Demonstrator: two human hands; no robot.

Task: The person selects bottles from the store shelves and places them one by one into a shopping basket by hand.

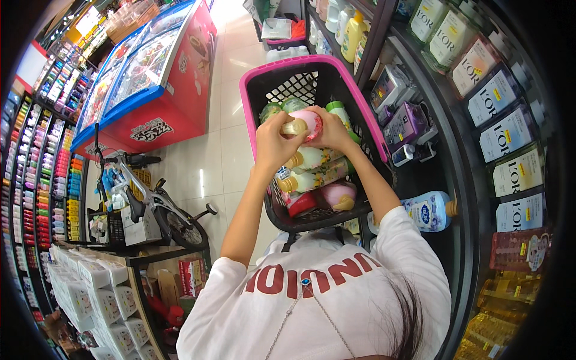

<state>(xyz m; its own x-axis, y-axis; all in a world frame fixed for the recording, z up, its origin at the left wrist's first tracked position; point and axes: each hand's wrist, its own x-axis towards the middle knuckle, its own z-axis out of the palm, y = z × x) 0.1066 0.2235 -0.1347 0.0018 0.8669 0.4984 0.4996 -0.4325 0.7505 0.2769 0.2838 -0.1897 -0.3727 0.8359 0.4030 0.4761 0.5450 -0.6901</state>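
Overhead, shop aisle: both hands on one pink bottle above a part-filled basket.

Shelves (480,120) of boxed and bottled goods run close along the person's right; a red chest freezer (156,90) and a parked bicycle (156,210) stand well apart on the left. Basket (252,108), black mesh with a pink rim, sits between, several bottles lying loose in it. Left hand (273,144) is closed over the cream cap end of the pink bottle (309,123); right hand (333,132) wraps its body from the other side. Bottle held level, just over the basket's load. Risks, as judged: cap working loose under the left hand's grip and spilling; bottle dropped onto the yellow-capped bottles (312,168) beneath, which could roll or crack; right elbow brushing the shelf's nearer packs (408,126).
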